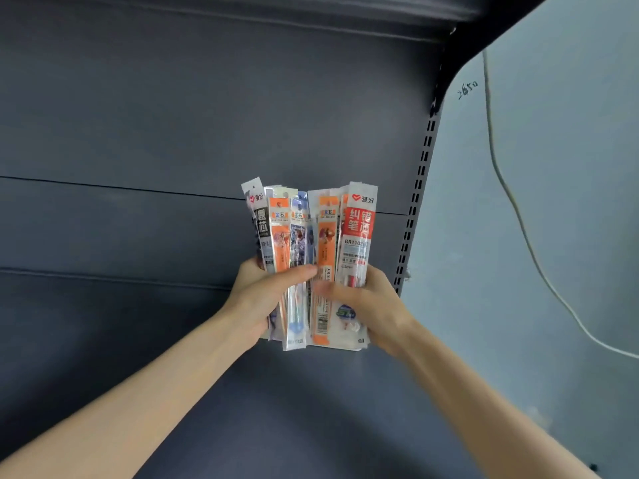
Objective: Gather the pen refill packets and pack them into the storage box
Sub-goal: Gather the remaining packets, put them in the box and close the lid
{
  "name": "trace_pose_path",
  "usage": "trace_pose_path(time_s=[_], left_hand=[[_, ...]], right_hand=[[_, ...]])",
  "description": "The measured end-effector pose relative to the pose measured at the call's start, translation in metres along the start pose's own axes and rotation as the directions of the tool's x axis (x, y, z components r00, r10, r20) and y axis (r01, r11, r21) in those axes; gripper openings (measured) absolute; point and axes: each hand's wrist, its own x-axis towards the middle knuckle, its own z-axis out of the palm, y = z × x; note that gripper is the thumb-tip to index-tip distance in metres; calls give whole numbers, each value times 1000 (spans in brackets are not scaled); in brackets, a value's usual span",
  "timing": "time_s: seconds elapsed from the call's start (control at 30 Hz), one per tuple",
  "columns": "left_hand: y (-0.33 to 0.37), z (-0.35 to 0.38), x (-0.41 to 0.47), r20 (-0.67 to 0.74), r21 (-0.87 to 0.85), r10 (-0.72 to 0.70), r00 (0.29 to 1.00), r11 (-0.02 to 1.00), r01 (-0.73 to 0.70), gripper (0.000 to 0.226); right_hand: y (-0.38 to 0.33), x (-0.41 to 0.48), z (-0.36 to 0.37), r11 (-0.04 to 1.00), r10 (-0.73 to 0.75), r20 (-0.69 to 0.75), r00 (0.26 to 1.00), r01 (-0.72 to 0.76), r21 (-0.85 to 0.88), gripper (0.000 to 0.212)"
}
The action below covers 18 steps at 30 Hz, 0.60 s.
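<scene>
Dark grey shelf panels (173, 133) — slotted upright (416, 188) — pale wall (570, 202) right, white cable (518, 216) hanging.

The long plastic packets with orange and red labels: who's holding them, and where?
Both hands grip the bundle of plastic pen refill packets around its lower half: left hand, right hand.

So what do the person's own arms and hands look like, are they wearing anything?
Nothing worn shows. Both forearms are bare up to the picture's edge, with no sleeves, and the left hand and right hand have no gloves. No watch, bracelet or ring is visible on the wrists or fingers.
</scene>
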Motion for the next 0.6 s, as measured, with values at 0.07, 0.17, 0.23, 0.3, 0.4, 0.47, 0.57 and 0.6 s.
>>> trace_pose_path(time_s=[0.07,0.17,0.23,0.3,0.4,0.47,0.57,0.6], left_hand=[[-1,7,0,-18,-1,8,1000,1000,-8,19],[-2,12,-2,-51,0,-21,998,1000,21,14],[1,12,-2,-72,11,-16,997,1000,17,14],[6,8,0,-109,21,-8,994,1000,10,17],[10,2,2,-112,26,-21,994,999,24,21],[12,-4,6,-114,27,-26,993,999,30,23],[17,-22,13,-139,11,-38,990,999,39,22],[17,-30,16,-150,2,-53,987,999,54,23]], right_hand=[[1,3,-6,1000,-3,11,1000,4,-15,24],[5,7,-16,1000,9,15,1000,-9,-15,22],[5,10,-20,1000,2,15,1000,-1,-12,22],[5,15,-21,1000,-9,11,1000,9,-9,22],[5,23,-19,1000,-4,27,1000,5,-21,26],[5,31,-17,999,-13,24,1000,14,-33,27],[2,44,-17,994,-41,18,999,43,-103,30],[2,48,-17,984,-40,34,999,45,-171,33]])
